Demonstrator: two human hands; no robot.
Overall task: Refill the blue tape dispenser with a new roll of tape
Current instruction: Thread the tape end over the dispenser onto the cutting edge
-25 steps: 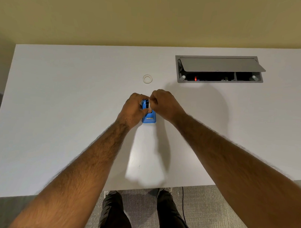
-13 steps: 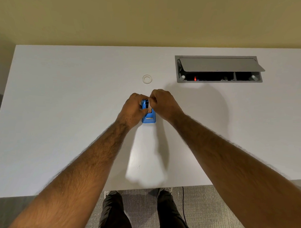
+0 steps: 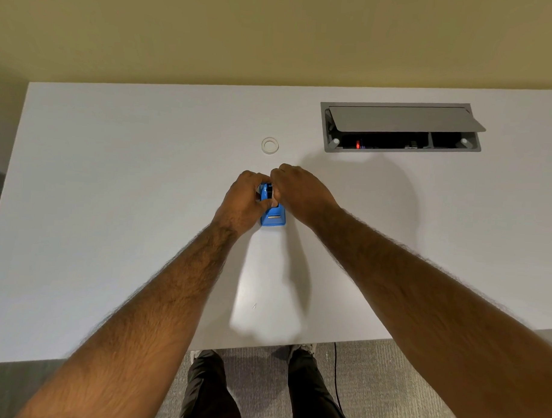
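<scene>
The left hand (image 3: 243, 203) and right hand (image 3: 302, 192) are curling their fingers round the small blue plastic tape dispenser (image 3: 272, 217), which is standing mid-way on the white table (image 3: 112, 203); a clear tape ring (image 3: 269, 145) is lying just beyond.

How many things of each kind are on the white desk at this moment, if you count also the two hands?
Blue tape dispenser: 1
Clear ring, roll or bare core, cannot tell: 1
Hands: 2, left hand and right hand, both at the dispenser
Grey cable box, lid raised: 1
Total: 5
</scene>
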